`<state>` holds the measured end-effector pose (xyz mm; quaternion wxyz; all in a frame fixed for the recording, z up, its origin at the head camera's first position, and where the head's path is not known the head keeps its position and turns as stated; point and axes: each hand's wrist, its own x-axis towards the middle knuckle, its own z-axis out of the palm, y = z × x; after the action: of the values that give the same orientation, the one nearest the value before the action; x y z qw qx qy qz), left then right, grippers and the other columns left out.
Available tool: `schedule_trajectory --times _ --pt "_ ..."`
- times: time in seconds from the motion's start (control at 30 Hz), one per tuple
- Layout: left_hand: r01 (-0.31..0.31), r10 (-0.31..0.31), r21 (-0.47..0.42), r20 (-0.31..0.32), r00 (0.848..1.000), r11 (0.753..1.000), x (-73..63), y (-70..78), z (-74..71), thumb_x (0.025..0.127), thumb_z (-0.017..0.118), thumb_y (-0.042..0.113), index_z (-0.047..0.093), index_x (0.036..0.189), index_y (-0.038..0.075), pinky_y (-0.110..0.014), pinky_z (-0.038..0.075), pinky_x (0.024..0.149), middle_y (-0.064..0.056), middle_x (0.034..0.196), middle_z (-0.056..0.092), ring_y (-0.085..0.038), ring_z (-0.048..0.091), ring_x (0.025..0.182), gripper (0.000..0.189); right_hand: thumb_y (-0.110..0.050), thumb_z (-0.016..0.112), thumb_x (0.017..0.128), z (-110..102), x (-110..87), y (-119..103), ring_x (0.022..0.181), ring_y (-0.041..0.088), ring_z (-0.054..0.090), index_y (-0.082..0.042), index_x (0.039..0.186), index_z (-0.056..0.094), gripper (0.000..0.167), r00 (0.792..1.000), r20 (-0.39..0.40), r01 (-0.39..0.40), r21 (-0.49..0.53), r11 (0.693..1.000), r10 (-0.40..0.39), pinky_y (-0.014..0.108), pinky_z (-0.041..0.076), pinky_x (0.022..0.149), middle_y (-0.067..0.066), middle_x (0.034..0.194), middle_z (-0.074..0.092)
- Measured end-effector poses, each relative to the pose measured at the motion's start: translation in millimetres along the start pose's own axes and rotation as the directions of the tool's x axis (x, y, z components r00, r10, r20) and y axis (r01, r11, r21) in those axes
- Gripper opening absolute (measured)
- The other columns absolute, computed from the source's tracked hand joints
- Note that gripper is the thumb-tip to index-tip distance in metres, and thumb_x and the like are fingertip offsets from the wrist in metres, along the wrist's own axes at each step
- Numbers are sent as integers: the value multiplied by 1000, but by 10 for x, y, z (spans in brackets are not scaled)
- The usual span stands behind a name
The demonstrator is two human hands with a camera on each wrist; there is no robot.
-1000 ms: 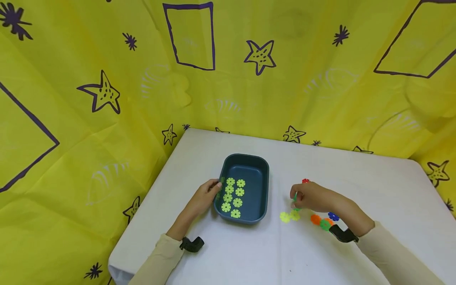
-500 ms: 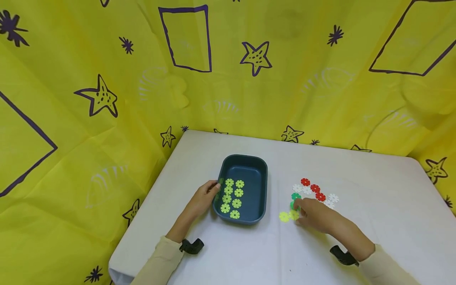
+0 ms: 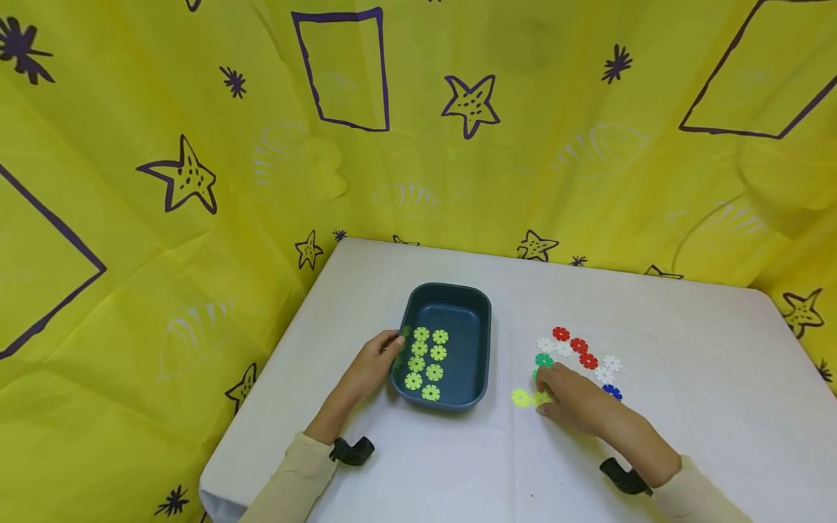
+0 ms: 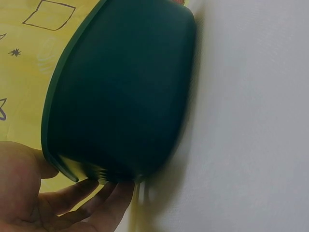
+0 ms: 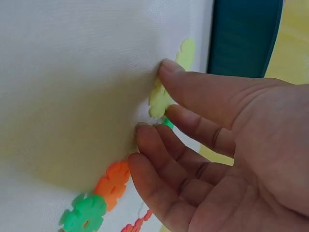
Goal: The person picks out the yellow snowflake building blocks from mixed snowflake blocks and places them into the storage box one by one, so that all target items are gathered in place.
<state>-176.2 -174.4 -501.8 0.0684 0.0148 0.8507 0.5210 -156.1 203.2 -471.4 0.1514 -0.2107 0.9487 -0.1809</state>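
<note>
My left hand (image 3: 374, 363) grips the left rim of a dark teal plastic tub (image 3: 471, 341), thumb over the edge and fingers against the outer wall (image 4: 120, 87). Inside the tub lie several yellow-green snowflake discs (image 3: 434, 372) in two rows. To its right on the table, my right hand (image 3: 575, 398) has its thumb and index finger at opposite edges of a yellow snowflake disc (image 5: 158, 100), the other fingers loosely bent. Another yellow disc (image 3: 521, 397) lies just left of those fingertips. A green disc (image 3: 543, 360) shows beyond the knuckles.
Red discs (image 3: 578, 346), white discs (image 3: 612, 363) and a blue disc (image 3: 612, 392) lie behind the right hand. An orange disc (image 5: 113, 185) and a green one appear below it in the right wrist view. A yellow patterned curtain (image 3: 418, 181) stands behind the white-covered table (image 3: 418, 465).
My right hand has come down from the green discs toward the yellow ones; the green disc it pinched a second ago is back on the table. The left hand stays on the tub.
</note>
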Motion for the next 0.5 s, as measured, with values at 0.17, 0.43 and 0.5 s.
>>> schedule_trajectory --times 0.17,0.43,0.5 --pt "-3 3 4 0 1000 1000 1 5 -2 113 49 38 54 149 1 -55 46 115 -20 148 59 -37 54 140 52 -13 84 89 -46 -17 -3 79 16 47 -11 101 58 29 999 41 -15 49 999 13 27 42 66 0 86 50" --pt "-9 9 -2 3 1000 1000 5 1 -7 113 50 37 55 149 2 -55 47 114 -20 147 60 -37 55 139 50 -8 83 89 -77 -9 24 82 18 49 -9 105 60 28 996 86 -23 109 994 13 28 43 67 1 87 52" --pt "-9 9 -4 2 1000 1000 7 -4 -6 113 50 37 55 149 2 -55 46 114 -20 147 60 -37 54 140 50 -8 83 89 -76 -6 35 83 17 49 -8 109 62 29 997 83 -9 109 994 0 27 43 67 1 88 52"
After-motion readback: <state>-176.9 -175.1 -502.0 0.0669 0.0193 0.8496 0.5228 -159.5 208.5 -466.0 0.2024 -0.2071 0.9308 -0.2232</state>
